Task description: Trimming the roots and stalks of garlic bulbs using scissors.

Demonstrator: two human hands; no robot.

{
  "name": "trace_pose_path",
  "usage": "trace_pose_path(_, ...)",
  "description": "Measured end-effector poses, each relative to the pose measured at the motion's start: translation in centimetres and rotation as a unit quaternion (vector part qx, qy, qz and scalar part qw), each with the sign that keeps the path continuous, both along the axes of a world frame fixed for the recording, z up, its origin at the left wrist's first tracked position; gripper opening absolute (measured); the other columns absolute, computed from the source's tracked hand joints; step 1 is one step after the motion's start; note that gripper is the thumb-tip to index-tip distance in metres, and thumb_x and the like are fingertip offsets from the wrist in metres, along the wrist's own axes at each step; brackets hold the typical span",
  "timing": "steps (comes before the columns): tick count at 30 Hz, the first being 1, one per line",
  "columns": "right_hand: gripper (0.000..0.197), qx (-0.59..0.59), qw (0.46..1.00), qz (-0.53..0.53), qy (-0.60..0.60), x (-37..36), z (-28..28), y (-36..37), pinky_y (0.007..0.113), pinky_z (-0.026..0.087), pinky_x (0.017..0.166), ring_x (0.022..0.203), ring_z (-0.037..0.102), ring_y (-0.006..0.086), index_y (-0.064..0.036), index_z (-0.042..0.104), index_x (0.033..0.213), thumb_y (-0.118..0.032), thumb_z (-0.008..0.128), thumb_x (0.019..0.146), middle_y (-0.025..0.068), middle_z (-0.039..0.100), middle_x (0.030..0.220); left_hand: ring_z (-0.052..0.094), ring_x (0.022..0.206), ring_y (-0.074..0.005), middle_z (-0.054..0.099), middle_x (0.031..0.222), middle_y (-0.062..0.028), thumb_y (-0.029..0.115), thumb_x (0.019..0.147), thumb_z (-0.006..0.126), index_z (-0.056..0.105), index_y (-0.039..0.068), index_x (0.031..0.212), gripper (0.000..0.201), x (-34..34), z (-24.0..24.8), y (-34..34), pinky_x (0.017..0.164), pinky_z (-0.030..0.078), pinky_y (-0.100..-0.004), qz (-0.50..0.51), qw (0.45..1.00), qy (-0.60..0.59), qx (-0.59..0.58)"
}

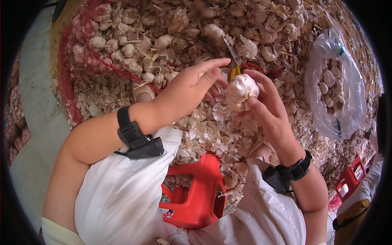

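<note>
A whole white garlic bulb (241, 90) sits in my right hand (272, 107), pinched between thumb and fingers with its root end toward the thumb. My left hand (209, 78) is just left of the bulb, apart from it, its index finger stretched out and the other fingers loosely bent. Nothing shows in that hand. Beyond both hands, a pair of scissors (234, 57) with yellow and red handles lies on the heap, blades pointing away. The bulb covers part of the yellow handle.
A heap of garlic bulbs (163, 41) spreads across the far side, with loose papery skins (212, 134) below. A red mesh sack (65, 77) holds bulbs at the left. A clear plastic bag (314, 94) with peeled-looking garlic stands right. A red stool (192, 204) is between my legs.
</note>
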State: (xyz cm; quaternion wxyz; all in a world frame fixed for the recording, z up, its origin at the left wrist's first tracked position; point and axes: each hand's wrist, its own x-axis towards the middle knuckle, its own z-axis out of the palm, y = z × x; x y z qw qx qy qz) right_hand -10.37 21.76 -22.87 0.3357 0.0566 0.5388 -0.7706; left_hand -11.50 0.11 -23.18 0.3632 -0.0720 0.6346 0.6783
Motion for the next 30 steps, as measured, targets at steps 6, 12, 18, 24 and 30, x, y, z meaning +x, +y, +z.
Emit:
trace_pose_path(6,0.053,0.037,0.999,0.003,-0.017,0.0,0.2,-0.2,0.030,0.053,0.075,0.091,0.060,0.0156,-0.0036,0.031,0.135,-0.021,0.059,0.092,0.0117,0.053,0.116,0.057,0.077,-0.0132,0.057,0.089,-0.0038,0.020,0.083,0.071,0.056,0.005,0.106,0.031,-0.9,2.1,0.6,0.069,0.047,-0.0267,-0.106,0.912,0.351,-0.184)
trace_pose_path(12,0.052,0.014,0.998,-0.005,-0.056,0.1,0.4,-0.4,0.029,0.055,0.077,0.095,0.056,0.0135,-0.0029,0.030,0.128,-0.011,0.063,0.089,0.0122,0.051,0.117,0.056,0.071,-0.0167,0.056,0.082,-0.0058,0.010,0.082,0.070,0.057,0.005,0.088,0.015,-0.7,1.5,0.6,0.064,0.046,-0.0281,-0.115,0.913,0.362,-0.150)
trace_pose_path(18,0.048,-0.084,0.982,-0.074,-0.151,-0.3,-0.3,0.2,0.032,0.055,0.077,0.096,0.059,0.0171,-0.0036,0.030,0.129,-0.017,0.059,0.092,0.0128,0.052,0.116,0.056,0.073,-0.0217,0.055,0.082,-0.0065,0.012,0.083,0.067,0.055,0.004,0.084,0.014,-0.8,0.7,0.0,0.065,0.044,-0.0327,-0.175,0.867,0.452,-0.120)
trace_pose_path(24,0.051,-0.003,0.999,-0.025,-0.032,0.0,-0.2,0.3,0.030,0.054,0.076,0.095,0.057,0.0154,-0.0051,0.031,0.133,-0.024,0.057,0.094,0.0113,0.051,0.118,0.058,0.094,-0.0174,0.059,0.101,-0.0066,0.048,0.091,0.055,0.048,0.005,0.120,0.053,-0.6,0.7,0.2,0.084,0.046,-0.0334,-0.096,0.966,0.193,-0.146)
trace_pose_path(30,0.041,0.106,0.989,0.075,0.075,-0.4,2.1,0.6,0.028,0.050,0.071,0.087,0.057,0.0158,-0.0036,0.041,0.129,-0.021,0.055,0.095,0.0117,0.056,0.104,0.056,0.100,-0.0131,0.055,0.114,-0.0070,0.041,0.087,0.065,0.036,0.002,0.134,0.068,0.4,0.4,0.8,0.083,0.048,-0.0280,-0.154,0.988,0.012,0.011)
